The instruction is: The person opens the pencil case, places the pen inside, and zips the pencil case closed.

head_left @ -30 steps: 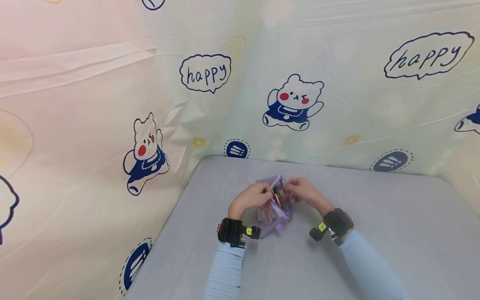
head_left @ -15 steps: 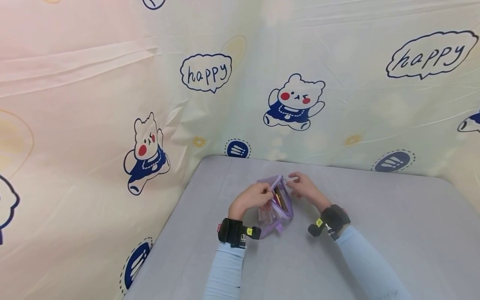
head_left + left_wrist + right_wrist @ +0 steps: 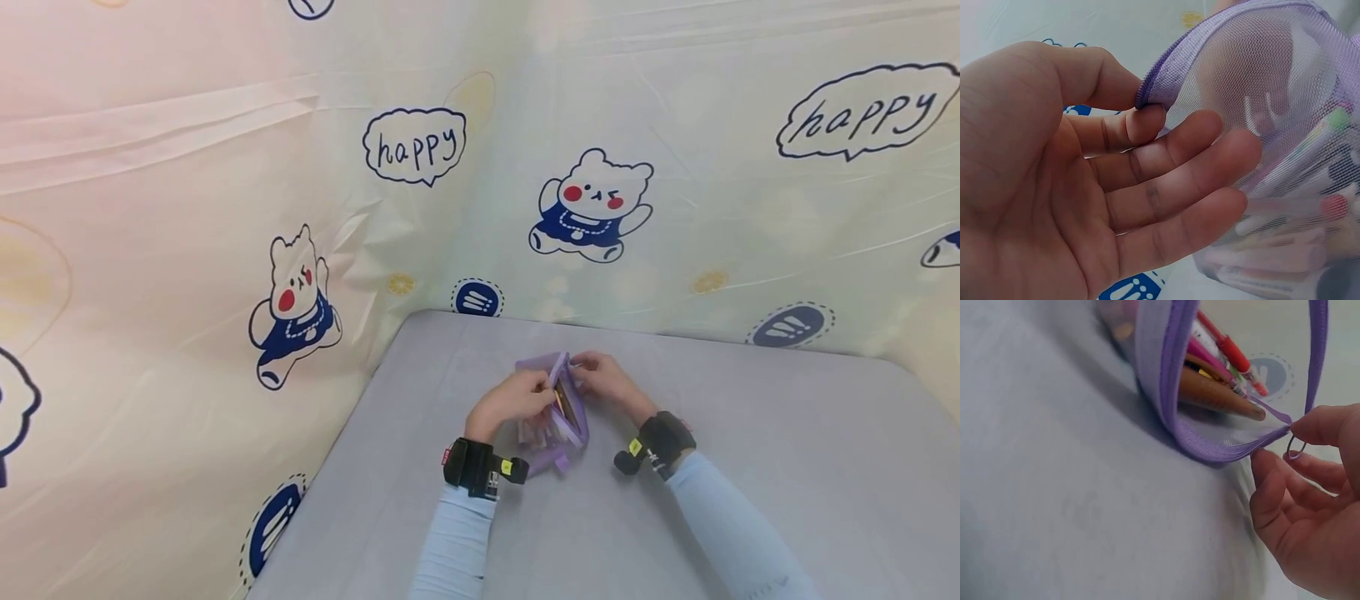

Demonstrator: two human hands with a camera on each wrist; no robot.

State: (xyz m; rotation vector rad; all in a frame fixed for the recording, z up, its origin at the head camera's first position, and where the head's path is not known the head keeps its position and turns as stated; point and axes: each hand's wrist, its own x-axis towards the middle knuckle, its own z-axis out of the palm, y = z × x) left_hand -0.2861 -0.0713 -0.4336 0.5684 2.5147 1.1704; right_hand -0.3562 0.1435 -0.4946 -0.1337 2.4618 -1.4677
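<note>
A purple mesh pencil case [image 3: 583, 429] stands unzipped on the table, its opening facing up. My left hand [image 3: 521, 395] pinches one edge of the opening between thumb and index finger; in the left wrist view the other fingers extend along the mesh [image 3: 1222, 69]. At the far corner, my right hand [image 3: 1316, 506] pinches the end of the purple zip [image 3: 1216, 452], with a thin ring [image 3: 1296, 451] hanging by its fingers. Inside the case lie several pens, among them a red pen [image 3: 1233, 355] and a brown tapered one [image 3: 1213, 395]. Pens [image 3: 1291, 150] also show through the mesh.
The case rests on a grey table [image 3: 675, 500] near its back edge. Behind and to the left hangs a pale curtain [image 3: 487, 225] printed with bears and "happy" bubbles. A purple strap [image 3: 546, 461] trails from the near end of the case.
My right hand lifted slightly off the case's far corner, then came back to it and pinches there. My left hand has shifted a little right, and the opening looks narrower.
</note>
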